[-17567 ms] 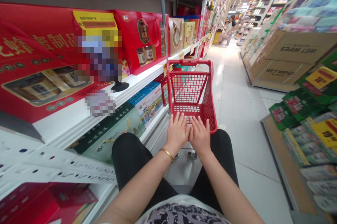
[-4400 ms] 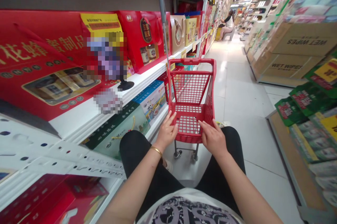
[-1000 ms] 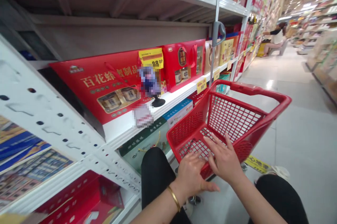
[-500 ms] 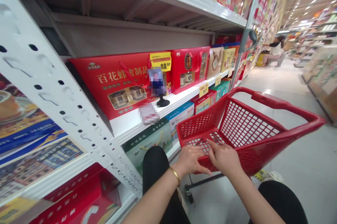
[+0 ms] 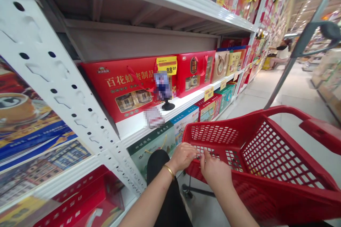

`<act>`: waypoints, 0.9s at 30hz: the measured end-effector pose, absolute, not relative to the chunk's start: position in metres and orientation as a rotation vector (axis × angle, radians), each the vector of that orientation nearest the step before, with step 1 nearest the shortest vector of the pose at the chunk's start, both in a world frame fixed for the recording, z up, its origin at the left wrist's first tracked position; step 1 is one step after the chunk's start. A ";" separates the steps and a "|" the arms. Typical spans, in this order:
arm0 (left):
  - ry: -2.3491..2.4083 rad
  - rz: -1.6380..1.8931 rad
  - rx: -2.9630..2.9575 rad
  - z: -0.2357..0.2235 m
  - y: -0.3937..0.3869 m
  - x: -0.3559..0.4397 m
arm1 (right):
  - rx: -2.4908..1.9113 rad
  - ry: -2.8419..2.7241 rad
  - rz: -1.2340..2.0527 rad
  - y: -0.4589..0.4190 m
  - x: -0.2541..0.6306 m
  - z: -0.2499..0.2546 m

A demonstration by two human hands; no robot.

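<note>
Both my hands rest on the near rim of a red plastic shopping cart. My left hand, with a gold bangle on its wrist, curls over the rim at the cart's left corner. My right hand hooks its fingers over the rim a little further right. The cart's basket holds nothing that I can see. Its handle reaches off to the right. A red honey gift box stands on the shelf to the left, out of reach of both hands.
White perforated shelving fills the left, with a yellow price tag and a blurred sign on a black stand. Green and blue boxes sit low beside my black-clad leg. A metal pole crosses the upper right. A seated person is far down the aisle.
The view has swung toward the shelf. The cart has turned and now looms larger at lower right, and my hands have drawn closer together on its rim.
</note>
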State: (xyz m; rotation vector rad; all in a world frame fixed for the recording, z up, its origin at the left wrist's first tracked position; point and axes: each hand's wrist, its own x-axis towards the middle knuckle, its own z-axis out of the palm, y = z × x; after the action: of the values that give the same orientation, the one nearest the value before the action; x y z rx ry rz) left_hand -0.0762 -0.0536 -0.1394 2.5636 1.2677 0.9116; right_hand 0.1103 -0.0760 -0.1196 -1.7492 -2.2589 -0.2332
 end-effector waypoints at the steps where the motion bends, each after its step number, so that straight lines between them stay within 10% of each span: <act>1: 1.302 0.909 2.552 -0.137 -0.055 -0.076 | -1.756 -2.263 -0.218 -0.079 0.109 -0.119; 27: 1.932 0.711 2.355 -0.128 -0.060 -0.001 | -1.174 -2.044 -0.639 -0.033 0.185 -0.132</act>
State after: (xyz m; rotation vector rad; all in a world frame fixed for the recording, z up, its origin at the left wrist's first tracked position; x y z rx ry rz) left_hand -0.0011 -0.0605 -0.1279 2.3547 1.9317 0.7107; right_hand 0.1849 -0.0334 -0.1322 -1.1737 -2.0438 -0.6386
